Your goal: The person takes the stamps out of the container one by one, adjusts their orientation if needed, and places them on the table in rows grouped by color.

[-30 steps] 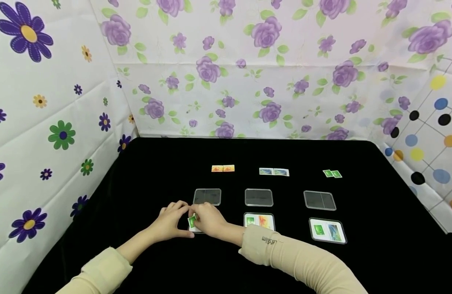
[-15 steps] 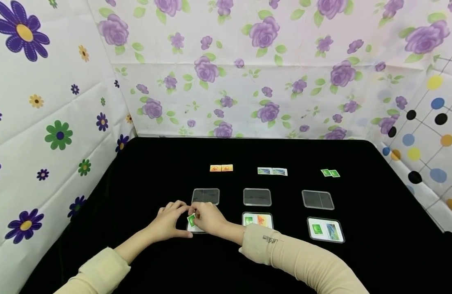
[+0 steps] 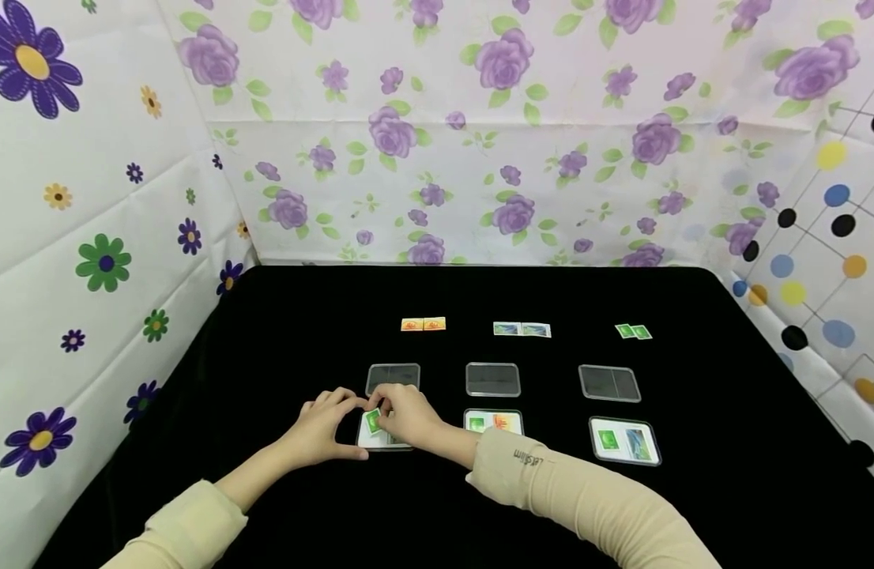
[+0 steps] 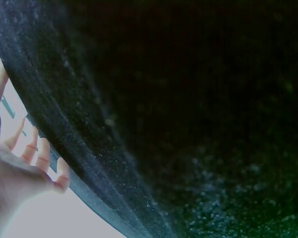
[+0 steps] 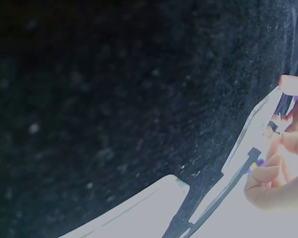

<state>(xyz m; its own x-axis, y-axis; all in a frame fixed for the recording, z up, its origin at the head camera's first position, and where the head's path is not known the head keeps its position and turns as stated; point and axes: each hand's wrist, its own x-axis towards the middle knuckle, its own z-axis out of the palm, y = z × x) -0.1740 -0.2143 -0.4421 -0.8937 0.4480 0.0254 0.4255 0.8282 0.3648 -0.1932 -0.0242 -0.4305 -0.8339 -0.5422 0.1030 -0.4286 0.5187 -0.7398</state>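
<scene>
My right hand (image 3: 406,415) pinches a small green stamp (image 3: 373,422) above the left end of a clear case with a white insert (image 3: 369,442). Part of that case is hidden under the hand. At the case's left edge is my left hand (image 3: 319,427), thumb by the front corner and index finger by the back corner, close to the right fingertips. In the left wrist view the fingers of my left hand (image 4: 27,168) lie loosely extended. The right wrist view shows the fingers of my right hand (image 5: 278,183) brightly overexposed, so the stamp is unclear there.
Two more filled cases lie to the right, a middle case (image 3: 480,420) and a right case (image 3: 625,441). Behind stand three clear lids (image 3: 492,379). Farther back are orange stamps (image 3: 423,325), blue stamps (image 3: 522,329) and green stamps (image 3: 634,332) on the black cloth (image 3: 302,316).
The right fingers have lifted and shifted slightly, so more of the green stamp and the white insert shows. My left hand stays at the case. The head view has turned slightly right.
</scene>
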